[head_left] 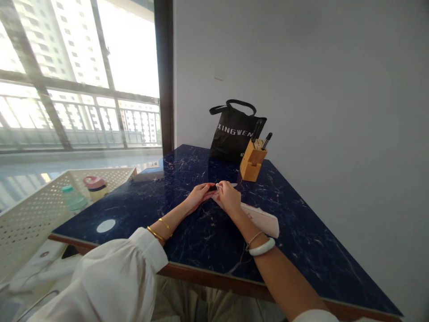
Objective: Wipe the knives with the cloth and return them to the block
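My left hand (199, 196) is closed around the black handle of a small knife (233, 184), whose pale blade tip shows past my right hand, pointing right. My right hand (229, 197) is closed beside it, gripping part of a pinkish-white cloth (263, 218) against the knife. The rest of the cloth, with a red pattern, lies on the table under and to the right of my right wrist. Most of the blade is hidden behind my right fingers.
The dark blue marble-look table (208, 232) carries a wooden knife block (252, 166) with black-handled pieces in it. A black tote bag (231, 136) stands behind, near the wall. At left is a cream perforated basket (30, 219) with two bottles. A white disc (106, 226) lies near the left corner.
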Available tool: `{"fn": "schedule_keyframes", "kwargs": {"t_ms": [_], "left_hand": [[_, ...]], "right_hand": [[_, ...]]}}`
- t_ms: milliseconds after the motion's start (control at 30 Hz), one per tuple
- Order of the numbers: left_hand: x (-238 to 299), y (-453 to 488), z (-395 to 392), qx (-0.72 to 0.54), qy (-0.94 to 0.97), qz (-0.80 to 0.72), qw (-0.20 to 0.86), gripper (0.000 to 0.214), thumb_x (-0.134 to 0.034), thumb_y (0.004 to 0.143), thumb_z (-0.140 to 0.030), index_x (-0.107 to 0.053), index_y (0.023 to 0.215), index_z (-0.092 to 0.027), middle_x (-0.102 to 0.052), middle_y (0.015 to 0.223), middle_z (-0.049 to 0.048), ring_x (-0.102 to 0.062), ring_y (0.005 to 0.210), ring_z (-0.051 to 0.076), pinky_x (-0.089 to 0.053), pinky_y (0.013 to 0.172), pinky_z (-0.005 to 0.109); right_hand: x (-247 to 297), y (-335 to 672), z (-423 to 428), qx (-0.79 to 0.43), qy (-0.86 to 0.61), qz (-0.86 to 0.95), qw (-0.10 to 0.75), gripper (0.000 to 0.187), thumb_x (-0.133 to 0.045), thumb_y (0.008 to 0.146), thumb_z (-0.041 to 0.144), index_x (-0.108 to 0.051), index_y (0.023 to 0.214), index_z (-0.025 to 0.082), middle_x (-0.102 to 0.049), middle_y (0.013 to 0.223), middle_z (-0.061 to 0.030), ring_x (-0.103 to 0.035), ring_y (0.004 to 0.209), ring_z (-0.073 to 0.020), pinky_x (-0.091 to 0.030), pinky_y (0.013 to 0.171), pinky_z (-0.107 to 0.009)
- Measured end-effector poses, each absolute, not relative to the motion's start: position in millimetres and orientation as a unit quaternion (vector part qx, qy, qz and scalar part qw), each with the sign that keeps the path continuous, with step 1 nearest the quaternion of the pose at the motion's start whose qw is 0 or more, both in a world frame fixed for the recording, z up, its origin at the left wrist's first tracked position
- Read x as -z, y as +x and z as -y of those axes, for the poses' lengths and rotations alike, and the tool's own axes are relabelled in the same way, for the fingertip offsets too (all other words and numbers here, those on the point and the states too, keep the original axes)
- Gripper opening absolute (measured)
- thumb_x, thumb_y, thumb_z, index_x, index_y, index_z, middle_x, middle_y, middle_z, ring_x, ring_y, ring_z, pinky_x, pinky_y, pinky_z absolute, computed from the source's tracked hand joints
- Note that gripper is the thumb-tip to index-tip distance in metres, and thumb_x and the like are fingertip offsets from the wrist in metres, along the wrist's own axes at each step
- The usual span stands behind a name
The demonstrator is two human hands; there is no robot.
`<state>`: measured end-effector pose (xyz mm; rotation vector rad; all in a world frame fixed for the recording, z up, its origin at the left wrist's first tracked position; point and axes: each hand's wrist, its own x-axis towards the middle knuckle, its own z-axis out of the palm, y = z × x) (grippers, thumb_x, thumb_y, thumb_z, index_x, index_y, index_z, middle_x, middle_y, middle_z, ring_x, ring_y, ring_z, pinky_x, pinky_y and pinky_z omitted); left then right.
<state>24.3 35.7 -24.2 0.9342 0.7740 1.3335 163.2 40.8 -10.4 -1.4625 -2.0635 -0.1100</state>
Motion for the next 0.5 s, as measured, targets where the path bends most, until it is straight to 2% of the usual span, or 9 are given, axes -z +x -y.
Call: {"fn": "schedule_keyframes", "kwargs": {"t_ms": [133, 267, 367, 433, 500], "left_hand": [[19.0, 21.2, -36.3, -0.628, 0.416, -0.362, 0.549, 0.025, -0.044, 0.088, -0.020, -0.055, 0.108, -0.009, -0.063, 0.101, 0.0128, -0.064, 0.084, 0.016, -0.048, 0.083, 0.030], [14.0, 18.1, -37.4, -0.688, 0.437, -0.371, 0.445, 0.026, -0.046, 0.087, -0.024, -0.055, 0.110, -0.016, -0.060, 0.106, 0.0071, -0.061, 0.090, 0.016, -0.045, 0.086, 0.028], [8.3, 20.6, -30.7, -0.696, 0.482, -0.366, 0.387, 0.029, -0.052, 0.084, -0.026, -0.056, 0.112, -0.020, -0.062, 0.104, 0.0041, -0.057, 0.098, 0.017, -0.039, 0.092, 0.027], [2.6, 24.6, -23.2, -0.672, 0.544, -0.367, 0.343, 0.036, -0.052, 0.083, -0.025, -0.052, 0.120, -0.023, -0.063, 0.105, 0.0035, -0.054, 0.102, 0.018, -0.033, 0.096, 0.026], [-4.2, 29.2, -16.0, -0.637, 0.604, -0.368, 0.306, 0.045, -0.053, 0.082, -0.022, -0.047, 0.127, -0.024, -0.062, 0.108, 0.0033, -0.053, 0.104, 0.019, -0.029, 0.096, 0.027]], "right_hand": [[9.5, 173.8, -46.5, 0.015, -0.552, 0.759, 0.345, 0.021, -0.036, 0.090, 0.031, -0.053, 0.098, 0.022, -0.059, 0.096, -0.0026, -0.056, 0.089, -0.0177, -0.040, 0.070, -0.027], [-4.0, 176.6, -41.3, 0.074, -0.485, 0.768, 0.412, 0.034, -0.035, 0.090, 0.032, -0.048, 0.116, 0.015, -0.052, 0.107, -0.0094, -0.047, 0.103, -0.0206, -0.038, 0.086, -0.030], [-16.6, 172.9, -37.0, 0.129, -0.440, 0.806, 0.375, 0.044, -0.036, 0.089, 0.025, -0.035, 0.131, 0.013, -0.045, 0.121, -0.0117, -0.042, 0.107, -0.0226, -0.034, 0.092, -0.033], [-21.9, 169.5, -36.4, 0.161, -0.421, 0.830, 0.328, 0.051, -0.037, 0.088, 0.023, -0.026, 0.137, 0.013, -0.040, 0.130, -0.0117, -0.042, 0.106, -0.0242, -0.035, 0.091, -0.035], [-24.7, 167.2, -37.3, 0.182, -0.417, 0.844, 0.284, 0.055, -0.038, 0.087, 0.020, -0.021, 0.139, 0.013, -0.044, 0.127, -0.0120, -0.044, 0.099, -0.0250, -0.037, 0.085, -0.036]]}}
